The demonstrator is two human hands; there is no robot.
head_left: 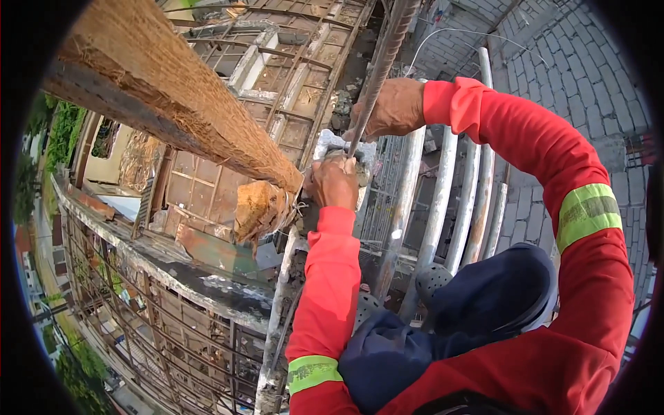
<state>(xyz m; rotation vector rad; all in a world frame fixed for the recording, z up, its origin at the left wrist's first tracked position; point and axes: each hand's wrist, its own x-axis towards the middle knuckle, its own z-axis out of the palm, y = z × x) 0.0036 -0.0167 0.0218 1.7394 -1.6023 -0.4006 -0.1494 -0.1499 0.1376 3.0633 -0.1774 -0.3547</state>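
Observation:
A ribbed steel rebar (384, 69) slants down from the top edge to a rough piece of grey concrete (326, 142). Around the rebar, just above its lower end, my right hand (393, 108) is closed, its fingers partly behind the bar. My left hand (335, 181) is closed low against the concrete, with its fingertips at the rebar's foot. Whatever those fingers pinch is hidden. Close to my left wrist are a thick rough timber (173, 90) and a cut wood block (260, 210) bound with wire.
White-stained pipes (440, 200) run beside my shoes (433, 278), with a steel grid (384, 181) below. Grey block walls (567, 76) rise at right. At left lie formwork panels (190, 181), a concrete ledge (166, 249) and rusty bars (149, 311) over a drop.

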